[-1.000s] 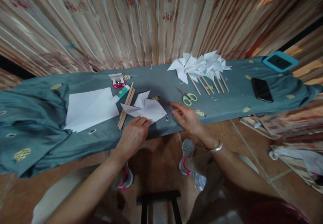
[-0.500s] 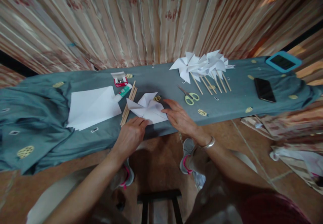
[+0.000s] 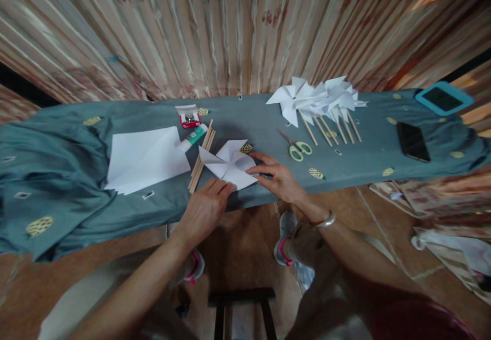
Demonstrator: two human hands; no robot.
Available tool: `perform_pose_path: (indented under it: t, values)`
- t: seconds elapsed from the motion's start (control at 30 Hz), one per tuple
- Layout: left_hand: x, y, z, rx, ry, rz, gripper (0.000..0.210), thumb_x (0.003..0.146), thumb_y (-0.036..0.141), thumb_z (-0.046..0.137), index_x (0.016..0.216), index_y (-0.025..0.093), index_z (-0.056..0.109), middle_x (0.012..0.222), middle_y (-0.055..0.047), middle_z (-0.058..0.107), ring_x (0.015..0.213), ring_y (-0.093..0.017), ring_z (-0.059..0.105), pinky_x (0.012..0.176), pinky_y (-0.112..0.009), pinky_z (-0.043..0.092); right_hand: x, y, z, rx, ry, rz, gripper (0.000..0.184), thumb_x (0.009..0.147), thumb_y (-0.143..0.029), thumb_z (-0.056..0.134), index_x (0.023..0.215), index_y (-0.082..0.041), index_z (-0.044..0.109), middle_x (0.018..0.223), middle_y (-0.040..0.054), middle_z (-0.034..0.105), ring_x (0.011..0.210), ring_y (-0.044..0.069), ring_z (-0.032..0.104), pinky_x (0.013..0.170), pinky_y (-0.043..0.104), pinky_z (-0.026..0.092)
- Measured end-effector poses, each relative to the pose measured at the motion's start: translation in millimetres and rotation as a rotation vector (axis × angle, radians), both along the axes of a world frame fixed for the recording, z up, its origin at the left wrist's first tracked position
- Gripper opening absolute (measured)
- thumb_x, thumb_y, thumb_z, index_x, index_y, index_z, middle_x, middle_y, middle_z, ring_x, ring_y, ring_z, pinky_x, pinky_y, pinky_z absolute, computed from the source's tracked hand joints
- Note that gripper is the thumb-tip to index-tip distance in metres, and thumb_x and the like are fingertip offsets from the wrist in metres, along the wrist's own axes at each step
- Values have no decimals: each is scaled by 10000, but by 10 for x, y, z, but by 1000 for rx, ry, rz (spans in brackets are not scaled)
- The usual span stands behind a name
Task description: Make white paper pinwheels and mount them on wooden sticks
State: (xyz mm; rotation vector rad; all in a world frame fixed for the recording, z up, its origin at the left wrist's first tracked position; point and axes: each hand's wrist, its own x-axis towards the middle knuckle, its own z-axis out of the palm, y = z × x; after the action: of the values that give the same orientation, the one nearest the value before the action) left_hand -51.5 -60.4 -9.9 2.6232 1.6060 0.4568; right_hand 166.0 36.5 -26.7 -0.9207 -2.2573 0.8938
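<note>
We're seeing a white paper pinwheel [image 3: 231,168] lying on the teal cloth [image 3: 253,117], left of and slightly nearer us than the green-handled scissors [image 3: 292,144]. It's looking plain white and crisp-edged, its blades curling in toward a puckered middle. One pointed tip is sticking out leftward, another is pointing away from us, and the side nearest the scissors is bulging in a rounded fold. The near right corner is lying flatter.

Our left hand [image 3: 207,207], left of and nearer us than the scissors, is grasping the pinwheel's near edge with bunched fingertips. Our right hand [image 3: 282,181], just on the near side of the scissors, is touching the bulging fold with parted fingers; we're not able to tell if it's pinching the paper.

Left of the scissors, beyond the pinwheel, we're noting loose wooden sticks [image 3: 195,176], then a green-and-white tube [image 3: 195,134], a small open red box [image 3: 190,121] and a white paper stack [image 3: 148,161]. Behind and right of the scissors, stick-mounted pinwheels [image 3: 295,97] are overlapping; farther right a dark phone [image 3: 413,142] is lying.
</note>
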Motion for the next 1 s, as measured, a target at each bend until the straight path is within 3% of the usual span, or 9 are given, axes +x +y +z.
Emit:
perform_pose_path:
  t: [0.2,0.47,0.77,0.87,1.0]
  values:
    - [39,13,-44,10,-32,-29,309,853,43,530,1150,90,605,1074,-111,670,966,-243,600,864,-378,542,-117,-1,59,-36,58,23,240,858,-245,642,1081,-285,722,1427,61,514,1340,233,459,1120,464,367]
    - [69,40,-3,-46,-34,-23,237,868,58,517,1064,128,631,1045,-92,664,953,-240,598,861,-375,539,-209,14,29,-77,79,-12,102,828,-275,699,908,-283,762,1432,30,511,1334,251,462,1137,496,335]
    - [53,74,-10,-89,-111,-26,235,882,70,504,1082,126,614,1032,-87,654,939,-230,582,844,-380,544,-173,29,94,-144,87,105,165,871,-299,641,983,-309,763,1481,12,459,1448,252,287,1188,485,225]
    - [55,83,-9,-86,-112,-27,212,881,73,510,1055,120,621,1017,-90,654,919,-231,585,824,-377,551,-152,30,99,-207,74,98,158,842,-338,678,965,-298,769,1512,7,414,1433,262,321,1186,467,236]
    - [57,102,-20,-58,-135,-30,212,868,65,521,1051,102,621,981,-95,661,895,-238,595,798,-384,563,-181,40,77,-231,114,28,120,827,-376,692,871,-299,771,1482,-4,458,1400,254,381,1169,457,278]
